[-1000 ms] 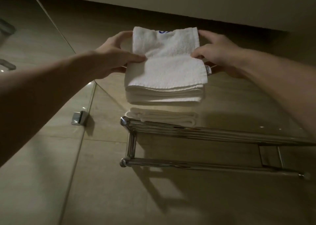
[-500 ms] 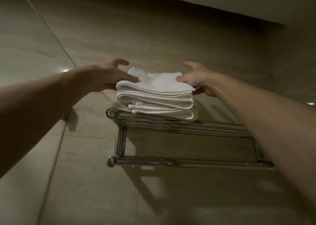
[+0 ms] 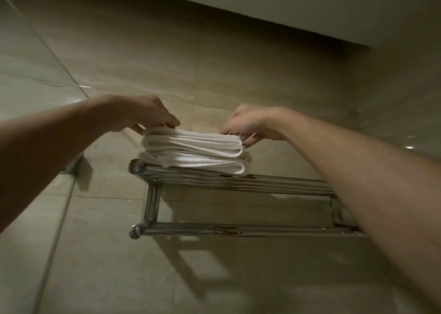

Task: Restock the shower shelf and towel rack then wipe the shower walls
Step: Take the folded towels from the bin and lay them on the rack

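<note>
A folded white towel (image 3: 193,144) lies on top of another folded white towel (image 3: 205,164) at the left end of the chrome towel rack (image 3: 262,182) on the tiled wall. My left hand (image 3: 143,112) holds the top towel's left end, fingertips on top and thumb at the side. My right hand (image 3: 250,120) grips its right end with curled fingers. The rack's lower bar (image 3: 238,229) hangs bare beneath.
A glass shower panel (image 3: 28,99) stands at the left, fixed to the wall by a metal bracket (image 3: 76,165). Beige wall tiles surround the rack. The right part of the rack's top shelf holds nothing. A white ceiling runs along the top.
The towel that both hands held up in the air has come down onto the towel on the rack. My hands have drawn in to its two ends.
</note>
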Tool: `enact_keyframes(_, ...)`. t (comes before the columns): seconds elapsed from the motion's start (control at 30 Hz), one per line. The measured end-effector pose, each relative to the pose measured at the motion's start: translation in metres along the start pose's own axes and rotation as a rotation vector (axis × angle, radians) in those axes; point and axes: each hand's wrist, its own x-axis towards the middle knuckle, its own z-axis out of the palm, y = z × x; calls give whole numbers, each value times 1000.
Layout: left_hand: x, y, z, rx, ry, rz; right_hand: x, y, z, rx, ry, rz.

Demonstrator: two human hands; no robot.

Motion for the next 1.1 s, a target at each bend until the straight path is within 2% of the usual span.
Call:
enact_keyframes(0.07,0,3,2,100,25,13,-10,-2,-1,-76,-34,-40)
enact_keyframes(0.17,-10,12,7,261,-24,3,-26,-2,-9,-149,-47,-91)
enact_keyframes(0.3,-31,35,17,368,-57,29,-51,2,-9,-239,-114,-148)
enact_keyframes(0.4,-60,51,33,484,-74,33,-67,5,-1,-351,-103,-216)
enact_keyframes(0.47,-80,53,49,652,-16,46,-74,11,8,-414,-67,-250)
enact_keyframes(0.53,-101,48,69,859,92,136,-87,23,18,-434,-22,-254)
enact_keyframes(0.57,-111,47,78,834,166,167,-96,31,22,-453,3,-262)
enact_keyframes(0.63,-134,43,101,606,327,282,-118,51,29,-516,54,-322)
enact_keyframes(0.7,-160,37,132,536,364,413,-144,72,36,-571,116,-414)
enact_keyframes(0.8,-205,21,188,454,211,459,-189,111,49,-542,127,-486)
enact_keyframes(0.97,-285,6,283,293,-229,194,-283,198,94,-422,-50,-346)
enact_keyframes(1.1,-372,-15,367,215,-544,66,-381,266,150,-387,-251,-202)
